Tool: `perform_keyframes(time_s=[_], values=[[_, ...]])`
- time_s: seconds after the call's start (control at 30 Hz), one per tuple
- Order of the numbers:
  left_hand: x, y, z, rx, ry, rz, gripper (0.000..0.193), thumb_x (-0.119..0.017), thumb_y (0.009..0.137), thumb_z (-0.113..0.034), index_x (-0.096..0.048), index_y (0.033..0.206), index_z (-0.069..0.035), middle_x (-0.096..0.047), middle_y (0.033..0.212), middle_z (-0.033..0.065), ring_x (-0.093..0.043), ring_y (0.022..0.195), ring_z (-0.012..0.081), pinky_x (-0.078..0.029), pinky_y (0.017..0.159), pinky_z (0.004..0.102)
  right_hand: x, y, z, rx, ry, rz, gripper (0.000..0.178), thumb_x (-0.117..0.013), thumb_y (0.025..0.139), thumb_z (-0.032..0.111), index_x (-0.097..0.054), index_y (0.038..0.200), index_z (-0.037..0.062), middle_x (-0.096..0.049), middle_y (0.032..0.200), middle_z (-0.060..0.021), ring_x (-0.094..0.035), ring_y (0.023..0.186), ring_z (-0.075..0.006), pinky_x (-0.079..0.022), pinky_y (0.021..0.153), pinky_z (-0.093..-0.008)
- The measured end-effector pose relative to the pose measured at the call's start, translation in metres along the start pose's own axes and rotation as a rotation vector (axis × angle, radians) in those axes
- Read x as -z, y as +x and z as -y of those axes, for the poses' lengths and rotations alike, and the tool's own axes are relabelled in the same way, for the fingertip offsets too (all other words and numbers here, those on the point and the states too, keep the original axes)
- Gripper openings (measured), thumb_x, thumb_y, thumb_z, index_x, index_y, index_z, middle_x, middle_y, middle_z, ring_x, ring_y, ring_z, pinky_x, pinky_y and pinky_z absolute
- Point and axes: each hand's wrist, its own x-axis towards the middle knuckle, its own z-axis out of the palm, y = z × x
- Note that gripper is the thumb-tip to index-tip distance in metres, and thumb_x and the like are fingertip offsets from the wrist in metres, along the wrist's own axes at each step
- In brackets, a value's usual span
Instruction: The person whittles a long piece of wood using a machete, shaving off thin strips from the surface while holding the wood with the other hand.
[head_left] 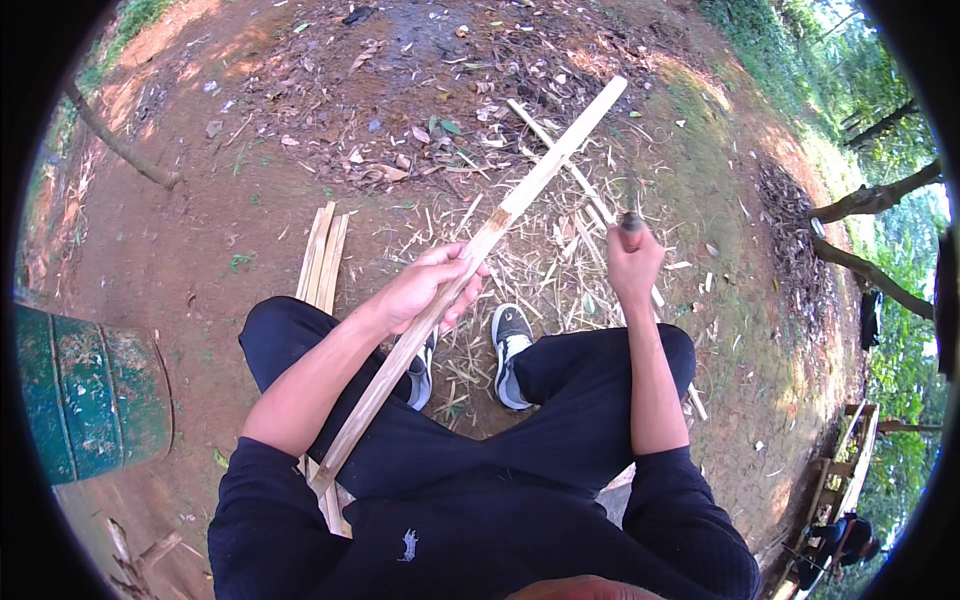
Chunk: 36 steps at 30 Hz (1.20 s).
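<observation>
My left hand [428, 292] is closed round the middle of a long pale wooden strip [545, 170]. It slants from beside my left hip up to the far right, with a brown patch just beyond the fingers. My right hand [634, 265] is a fist above my right knee, apart from the strip. It grips a tool by its reddish handle [630, 238], whose dark end points up; the rest of the tool I cannot make out. Below that fist, a thinner strip [580, 178] lies on the ground, crossing under the held one.
Several strips [325, 250] lie by my left knee and run under the leg. Shavings [540, 265] litter the dirt around my shoes [513, 335]. A green metal drum [90, 395] is at the left, branches [870, 200] at the right, and another person [845, 540] at the lower right.
</observation>
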Motion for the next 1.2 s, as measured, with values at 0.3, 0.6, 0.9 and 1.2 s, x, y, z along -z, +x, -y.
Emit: perform_keyframes(time_s=[0.3, 0.6, 0.9, 1.2], values=[[-0.011, -0.010, -0.002, 0.000, 0.160, 0.002, 0.044, -0.029, 0.109, -0.042, -0.048, 0.102, -0.002, -0.035, 0.063, -0.0047, -0.031, 0.036, 0.0020, -0.029, 0.028, 0.0182, -0.036, -0.030, 0.033, 0.298, -0.234, 0.352, 0.016, -0.072, 0.075, 0.014, -0.061, 0.085, 0.0063, -0.063, 0.065, -0.0157, -0.064, 0.061, -0.0369, -0.049, 0.056, -0.0434], [-0.016, -0.012, 0.006, 0.003, 0.304, -0.004, 0.044, -0.027, 0.109, -0.042, -0.045, 0.101, -0.002, -0.033, 0.063, -0.0050, -0.029, 0.037, 0.0015, -0.029, 0.029, 0.0184, -0.035, -0.011, 0.007, 0.353, -0.365, 0.272, 0.013, -0.067, 0.079, 0.014, -0.057, 0.078, 0.0062, -0.059, 0.058, -0.0126, -0.063, 0.054, -0.0339, -0.050, 0.053, -0.0433], [-0.018, -0.003, 0.012, 0.041, 0.257, -0.003, 0.042, -0.026, 0.109, -0.041, -0.044, 0.102, -0.004, -0.032, 0.064, -0.0058, -0.026, 0.037, 0.0017, -0.027, 0.030, 0.0187, -0.027, -0.012, -0.004, 0.156, -0.238, 0.270, 0.017, -0.070, 0.078, 0.015, -0.057, 0.075, 0.0042, -0.058, 0.056, -0.0164, -0.061, 0.051, -0.0350, -0.048, 0.052, -0.0442], [-0.013, -0.002, 0.000, 0.034, 0.219, -0.031, 0.039, -0.029, 0.109, -0.039, -0.044, 0.102, -0.004, -0.032, 0.064, -0.0063, -0.025, 0.039, 0.0010, -0.024, 0.030, 0.0185, -0.044, -0.011, -0.008, 0.503, -0.406, 0.292, 0.014, -0.063, 0.068, 0.011, -0.056, 0.080, 0.0082, -0.062, 0.064, -0.0103, -0.063, 0.057, -0.0316, -0.051, 0.053, -0.0445]])
